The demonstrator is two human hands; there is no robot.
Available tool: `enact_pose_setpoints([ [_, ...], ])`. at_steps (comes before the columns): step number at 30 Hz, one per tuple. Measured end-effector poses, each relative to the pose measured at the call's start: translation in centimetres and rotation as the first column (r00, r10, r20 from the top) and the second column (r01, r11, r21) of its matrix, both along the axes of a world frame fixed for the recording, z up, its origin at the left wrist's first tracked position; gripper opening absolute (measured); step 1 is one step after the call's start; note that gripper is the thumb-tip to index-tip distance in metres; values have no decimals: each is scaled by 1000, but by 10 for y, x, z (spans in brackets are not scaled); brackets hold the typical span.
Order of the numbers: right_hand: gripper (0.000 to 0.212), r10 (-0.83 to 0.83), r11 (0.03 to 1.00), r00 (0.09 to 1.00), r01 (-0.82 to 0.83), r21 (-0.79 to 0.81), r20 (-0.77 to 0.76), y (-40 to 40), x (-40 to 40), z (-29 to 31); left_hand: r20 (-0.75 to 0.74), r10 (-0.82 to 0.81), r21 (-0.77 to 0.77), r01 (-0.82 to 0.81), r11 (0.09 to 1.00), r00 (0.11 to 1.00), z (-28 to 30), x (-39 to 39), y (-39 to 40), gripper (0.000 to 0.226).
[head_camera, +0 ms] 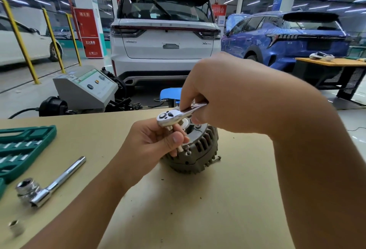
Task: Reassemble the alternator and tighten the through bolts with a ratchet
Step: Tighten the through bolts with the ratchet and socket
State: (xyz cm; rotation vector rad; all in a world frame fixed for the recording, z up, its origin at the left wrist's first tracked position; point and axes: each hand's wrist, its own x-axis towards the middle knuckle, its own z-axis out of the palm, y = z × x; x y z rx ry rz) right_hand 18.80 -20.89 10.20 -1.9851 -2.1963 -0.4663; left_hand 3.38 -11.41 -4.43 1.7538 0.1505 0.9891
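Both hands' fingers grip the ratchet [178,115] over the alternator [196,149] (sockets fill green case [29,139]).

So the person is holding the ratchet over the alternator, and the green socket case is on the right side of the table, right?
Not quite. The green socket case is on the left side of the table, as the head view shows. The rest holds: the right hand grips the ratchet over the alternator, and the left hand steadies it underneath.

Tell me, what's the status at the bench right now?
Right hand grips ratchet handle. Left hand pinches the socket stem under its head, over the alternator. Loose bolt beside alternator; nothing blocking.
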Motion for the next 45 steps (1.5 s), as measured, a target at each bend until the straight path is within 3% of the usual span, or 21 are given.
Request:
enact_pose_setpoints([
  [3,15,16,999,997,-13,48,-72,0,1,-1,-2,32,3,-32,999,999,0,3,-2,27],
  [5,21,6,999,1000,-5,36,-31,-6,1,0,-25,39,10,-38,999,999,0,3,-3,30],
  [7,32,-9,1000,1000,9,17,-6,-13,-1,3,-60,19,20,-18,1000,998,2,2,-2,18],
  [10,33,-17,1000,997,17,6,-73,-21,-5,6,-109,6,49,0,999,994,3,0,-2,19],
  [19,38,-89,993,991,81,-80,-97,-33,-14,17,-52,24,62,-21,998,998,6,3,-9,14],
  [26,13,-31,998,983,19,-68,-180,-38,-12,14,-80,19,41,-16,999,997,6,0,-6,16],
  [35,30,-69,996,986,60,-60,-151,-33,-14,13,-117,37,29,-34,999,992,5,2,-8,19],
  [39,40,-68,997,988,61,-54,-139,-25,-16,6,-168,95,127,-74,989,981,4,5,-11,17],
  [45,39,-42,996,993,33,-80,-109,-20,-18,1,-210,180,269,-120,956,961,3,8,-16,20],
])
